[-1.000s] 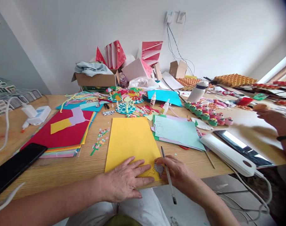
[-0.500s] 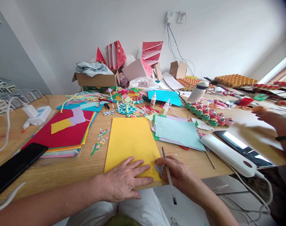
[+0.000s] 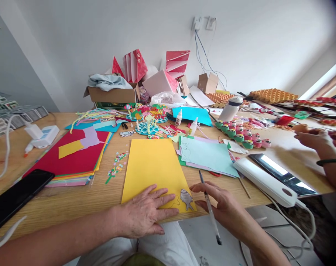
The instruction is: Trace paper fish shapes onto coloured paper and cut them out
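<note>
My left hand (image 3: 153, 210) lies flat with spread fingers on the lower part of a yellow paper sheet (image 3: 153, 166). Beside its fingertips, a pen outline (image 3: 175, 201) is drawn on the yellow paper. A small grey paper fish cutout (image 3: 186, 199) rests at the sheet's lower right corner, untouched by either hand. My right hand (image 3: 220, 203) is just right of the sheet, holding a pen (image 3: 209, 207) between its fingers. The pen slants, one end pointing up and the other down past the table edge. My right thumb and index finger are apart.
Left lie stacked coloured papers (image 3: 74, 159) and a black phone (image 3: 24, 188). Right are pale blue paper (image 3: 212, 155), a white power strip (image 3: 264, 181) and a tablet (image 3: 281, 173). Behind stand glue bottles (image 3: 178, 118) and paper crafts (image 3: 147, 125). Another person's hand (image 3: 314, 138) is at far right.
My right hand has let go of the fish cutout and moved right, off the paper, with the pen still in it. My left hand stays in place.
</note>
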Action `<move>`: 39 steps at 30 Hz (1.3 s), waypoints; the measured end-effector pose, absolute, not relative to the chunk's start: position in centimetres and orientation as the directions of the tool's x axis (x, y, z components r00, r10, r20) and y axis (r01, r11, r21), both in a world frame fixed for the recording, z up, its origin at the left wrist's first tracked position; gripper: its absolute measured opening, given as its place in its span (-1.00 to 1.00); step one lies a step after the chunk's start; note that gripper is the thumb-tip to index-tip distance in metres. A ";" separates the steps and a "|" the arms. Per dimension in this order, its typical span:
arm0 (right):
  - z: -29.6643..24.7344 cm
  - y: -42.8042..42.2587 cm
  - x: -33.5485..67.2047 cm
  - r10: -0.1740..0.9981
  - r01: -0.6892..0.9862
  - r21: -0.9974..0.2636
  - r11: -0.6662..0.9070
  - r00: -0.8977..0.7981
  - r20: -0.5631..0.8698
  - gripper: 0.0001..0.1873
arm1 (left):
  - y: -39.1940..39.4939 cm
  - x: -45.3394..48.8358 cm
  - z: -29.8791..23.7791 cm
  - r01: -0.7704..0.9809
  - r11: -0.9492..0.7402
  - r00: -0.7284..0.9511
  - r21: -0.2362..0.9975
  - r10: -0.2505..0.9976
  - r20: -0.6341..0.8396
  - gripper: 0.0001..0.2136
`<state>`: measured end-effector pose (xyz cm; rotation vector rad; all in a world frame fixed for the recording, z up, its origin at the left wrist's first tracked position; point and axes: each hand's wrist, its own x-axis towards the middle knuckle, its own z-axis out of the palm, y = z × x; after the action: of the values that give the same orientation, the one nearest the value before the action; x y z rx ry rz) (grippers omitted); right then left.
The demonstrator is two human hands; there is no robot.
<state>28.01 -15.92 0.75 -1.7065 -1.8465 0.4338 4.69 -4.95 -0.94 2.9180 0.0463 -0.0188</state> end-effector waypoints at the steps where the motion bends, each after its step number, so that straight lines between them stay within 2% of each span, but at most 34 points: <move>1: 0.8 -16.0 28.0 0.980 0.795 -0.594 0.123 -0.004 0.198 -0.83 | -5.0 4.7 -0.9 0.035 -0.975 0.999 0.218 0.032 -0.017 -0.48; 16: -0.4 -15.3 26.7 0.987 0.856 -0.499 0.139 -0.076 0.145 -0.74 | -5.0 4.6 -0.9 0.035 -0.980 0.999 0.198 0.035 -0.005 -0.49; 22: -0.1 -15.6 27.4 0.984 0.813 -0.572 0.110 -0.009 0.177 -0.81 | -5.0 4.7 -1.0 0.038 -0.977 0.999 0.210 0.037 -0.008 -0.49; 32: -0.3 -15.5 26.8 0.990 0.838 -0.535 0.108 -0.040 0.136 -0.78 | -4.9 4.7 -0.6 0.056 -0.961 0.998 0.271 0.047 -0.042 -0.46; 35: -0.4 -15.6 26.7 0.990 0.830 -0.547 0.105 -0.037 0.135 -0.79 | -3.9 4.5 0.0 0.127 -0.937 0.992 0.326 0.121 -0.036 -0.49; 39: -0.5 -15.5 27.3 0.987 0.810 -0.584 0.057 0.041 0.154 -0.83 | -1.2 4.1 0.3 0.236 -0.835 0.936 0.497 0.332 0.114 -0.60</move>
<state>27.30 -15.51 -0.51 -1.7944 -1.8103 0.4340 4.07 -1.21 0.30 2.6007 0.4065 0.2682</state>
